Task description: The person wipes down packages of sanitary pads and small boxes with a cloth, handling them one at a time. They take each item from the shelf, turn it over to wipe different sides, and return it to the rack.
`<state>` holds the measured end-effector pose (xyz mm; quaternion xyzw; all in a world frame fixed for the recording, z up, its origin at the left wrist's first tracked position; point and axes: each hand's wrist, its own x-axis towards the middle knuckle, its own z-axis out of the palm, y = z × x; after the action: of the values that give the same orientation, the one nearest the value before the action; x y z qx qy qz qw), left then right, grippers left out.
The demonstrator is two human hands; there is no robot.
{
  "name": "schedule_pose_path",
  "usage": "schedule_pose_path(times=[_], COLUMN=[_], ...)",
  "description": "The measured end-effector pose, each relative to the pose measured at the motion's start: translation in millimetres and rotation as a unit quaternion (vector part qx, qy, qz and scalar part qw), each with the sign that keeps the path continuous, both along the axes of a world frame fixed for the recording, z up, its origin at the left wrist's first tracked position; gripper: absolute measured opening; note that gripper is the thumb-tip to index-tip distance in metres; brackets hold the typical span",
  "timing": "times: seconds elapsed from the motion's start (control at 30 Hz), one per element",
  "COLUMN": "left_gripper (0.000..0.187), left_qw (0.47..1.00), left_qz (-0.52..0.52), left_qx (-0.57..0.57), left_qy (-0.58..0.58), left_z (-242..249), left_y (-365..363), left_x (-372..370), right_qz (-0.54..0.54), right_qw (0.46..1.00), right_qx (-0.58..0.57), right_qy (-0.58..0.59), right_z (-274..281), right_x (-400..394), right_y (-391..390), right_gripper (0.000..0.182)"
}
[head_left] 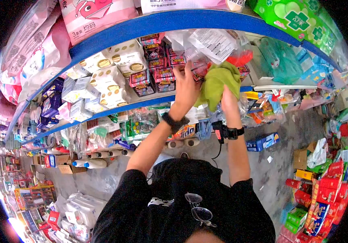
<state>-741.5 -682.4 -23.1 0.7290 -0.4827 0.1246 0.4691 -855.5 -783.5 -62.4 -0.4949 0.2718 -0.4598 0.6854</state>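
Observation:
My right hand (229, 101) grips a crumpled green cloth (219, 83) in front of the middle shelf. Just left of it, my left hand (187, 89) reaches up to a row of small pink-and-black boxes (164, 75), its fingers apart. Whether those fingertips touch a box is hard to tell. A clear plastic wrap with pink packs (198, 67) lies between my left fingers and the cloth. Above the cloth, a white printed sheet or bag (212, 43) hangs over the shelf. Something red (242, 58) shows beside the cloth's top.
White-and-gold tissue packs (109, 87) fill the shelf to the left. A teal plastic bag (279, 60) lies on the right. Blue shelf edging (174, 18) runs overhead. On the floor are a blue box (262, 141), white bottles (91, 163) and stacked red boxes (330, 182).

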Motion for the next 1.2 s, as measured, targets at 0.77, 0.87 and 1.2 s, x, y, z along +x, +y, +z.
schedule_pose_path(times=[0.77,0.87,1.2], left_gripper=[0.064,0.068,0.050], left_qw=[0.970,0.898,0.919], left_qz=[-0.039,-0.264,-0.289], left_qx=[0.000,0.004,-0.007], left_qy=[0.240,0.351,0.267], left_z=[57,68,85], left_y=[115,117,123], left_x=[1,-12,-14], right_qz=[0.072,0.084,0.052], right_qw=[0.996,0.960,0.886], right_qx=[-0.059,-0.237,-0.440], right_qy=[0.014,0.120,0.138], right_z=[-3,34,50], right_x=[-83,-66,-50], right_y=[85,111,126], right_gripper=[0.041,0.044,0.076])
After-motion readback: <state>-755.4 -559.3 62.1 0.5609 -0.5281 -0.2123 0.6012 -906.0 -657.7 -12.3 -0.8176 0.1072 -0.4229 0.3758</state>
